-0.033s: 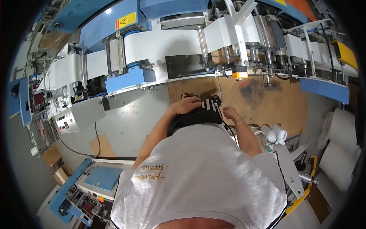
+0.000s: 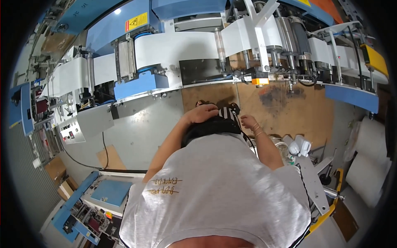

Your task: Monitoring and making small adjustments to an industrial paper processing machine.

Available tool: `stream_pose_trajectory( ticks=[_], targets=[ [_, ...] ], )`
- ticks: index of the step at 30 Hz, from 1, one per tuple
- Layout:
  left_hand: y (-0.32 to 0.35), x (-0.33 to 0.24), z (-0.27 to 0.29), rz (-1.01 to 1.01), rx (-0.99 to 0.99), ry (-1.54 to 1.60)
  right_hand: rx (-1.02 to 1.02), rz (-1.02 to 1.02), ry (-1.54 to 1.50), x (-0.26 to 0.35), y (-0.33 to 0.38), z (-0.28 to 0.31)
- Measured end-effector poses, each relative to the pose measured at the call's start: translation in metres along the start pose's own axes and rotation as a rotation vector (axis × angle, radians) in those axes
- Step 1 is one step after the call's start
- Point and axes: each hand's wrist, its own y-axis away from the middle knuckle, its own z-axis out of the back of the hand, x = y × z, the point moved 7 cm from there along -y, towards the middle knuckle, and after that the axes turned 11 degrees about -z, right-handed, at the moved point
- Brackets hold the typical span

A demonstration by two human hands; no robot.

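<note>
My left hand (image 2: 203, 113) rests in front of my waist, over a black bag or pouch (image 2: 211, 131). Its fingers lie fairly flat and point to the right, with nothing seen in them. Beside my right hip hangs my right hand (image 2: 248, 121), its fingers loosely bent and nothing visible between them. A thin band circles that wrist. Black-and-white striped cloth (image 2: 225, 113) shows between the two hands. Neither hand touches the long machine ahead, where a wide white web (image 2: 178, 46) runs over metal rollers (image 2: 285, 36).
Along the machine's near side are a blue cover (image 2: 141, 86) and a yellow-orange box (image 2: 260, 81). Brown boards (image 2: 285, 118) cover part of the grey floor. White plastic bottles (image 2: 300, 145) and a metal frame (image 2: 316, 186) stand at my right, another blue machine (image 2: 111, 191) behind left.
</note>
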Motion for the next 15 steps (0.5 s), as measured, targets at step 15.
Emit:
stream_pose_trajectory(
  ticks=[15],
  targets=[
    [-0.002,0.009,0.006,-0.122,0.012,-0.122,-0.121,0.364,0.054,0.042,-0.034,-0.016]
  ],
)
